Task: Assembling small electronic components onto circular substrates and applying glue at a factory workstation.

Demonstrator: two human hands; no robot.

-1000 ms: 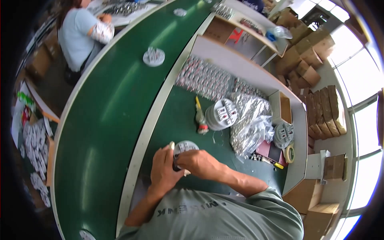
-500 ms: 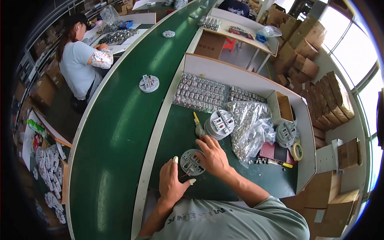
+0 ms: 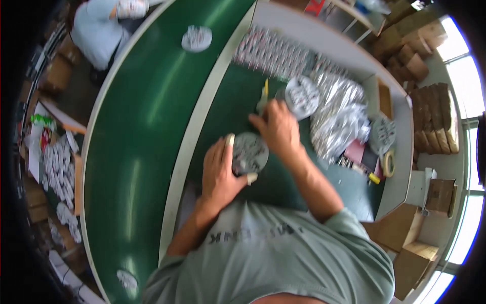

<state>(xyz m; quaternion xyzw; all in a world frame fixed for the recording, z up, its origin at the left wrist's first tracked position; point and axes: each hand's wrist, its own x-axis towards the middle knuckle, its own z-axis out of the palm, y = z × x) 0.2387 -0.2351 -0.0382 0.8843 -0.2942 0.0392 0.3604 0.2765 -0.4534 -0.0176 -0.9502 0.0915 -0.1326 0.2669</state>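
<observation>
A round grey disc (image 3: 250, 153) with small fittings on its face lies on the green bench top. My left hand (image 3: 218, 169) wears pale finger covers and grips the disc's left edge, forefinger and thumb spread around it. My right hand (image 3: 280, 129) is off the disc, at its upper right, thumb apart from the fingers with nothing seen between them. Just beyond those fingertips lies a slim tool with a yellow end (image 3: 265, 87), partly hidden. Close by on the right stands a stack of similar discs (image 3: 302, 96). Motion blurs the small parts.
A clear bag of small metal parts (image 3: 336, 116) lies right of the stack, below rows of packed parts (image 3: 273, 53). Further right are another disc stack (image 3: 381, 134) and a tape roll (image 3: 388, 163). The green conveyor (image 3: 136, 126) runs along the left, carrying a disc (image 3: 196, 39).
The view has tipped downward, so the bench sits higher in it. My right hand has left the disc and moved toward the yellow-ended tool. My left hand remains at the disc.
</observation>
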